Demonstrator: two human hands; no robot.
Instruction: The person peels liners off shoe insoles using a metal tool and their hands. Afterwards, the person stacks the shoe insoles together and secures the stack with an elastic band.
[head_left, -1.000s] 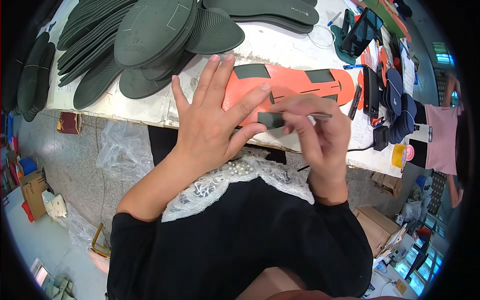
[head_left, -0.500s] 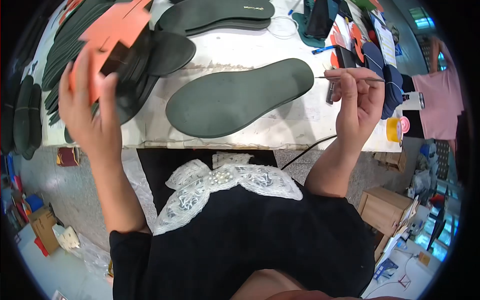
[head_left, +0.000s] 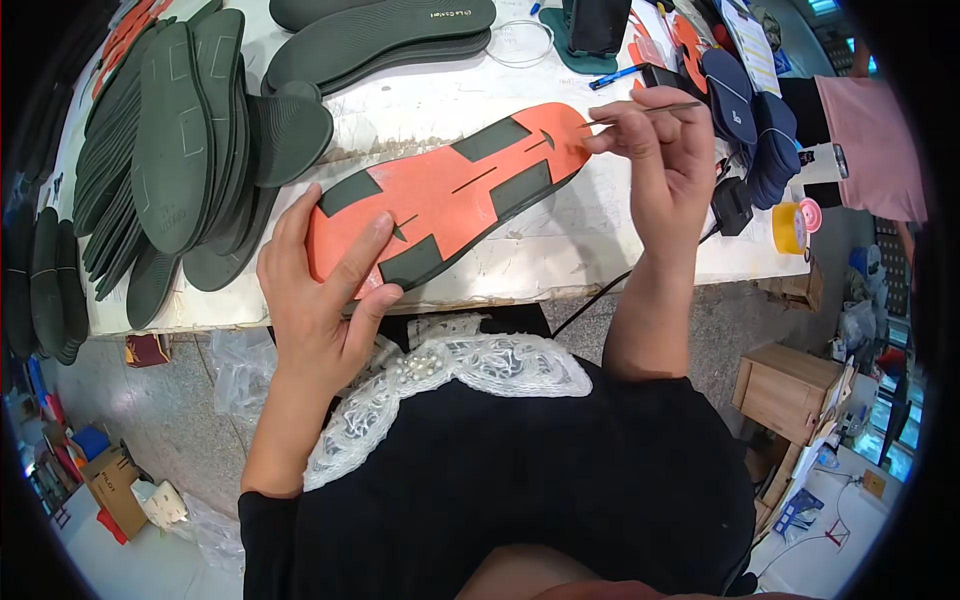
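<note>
Orange template [head_left: 440,190]: one, on a dark green insole [head_left: 520,192] near the front edge of the bench [head_left: 570,262]; outlines nearly matching, seemingly for alignment, cutouts leaving the insole bare.
Left hand [head_left: 322,290]: fingers spread, laid over the wide end, apparently to steady both layers.
Right hand [head_left: 665,165]: fingers pinched round a thin pen [head_left: 672,107], tip by the narrow end, a grip suited to fine control.
Insole pile [head_left: 170,140]: left, white corner marks uppermost, presumably set aside within reach.

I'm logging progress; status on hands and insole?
Left hand on orange template, laid over green insole. Right hand holding thin tool near narrow end. Insole stack beyond left hand.
</note>
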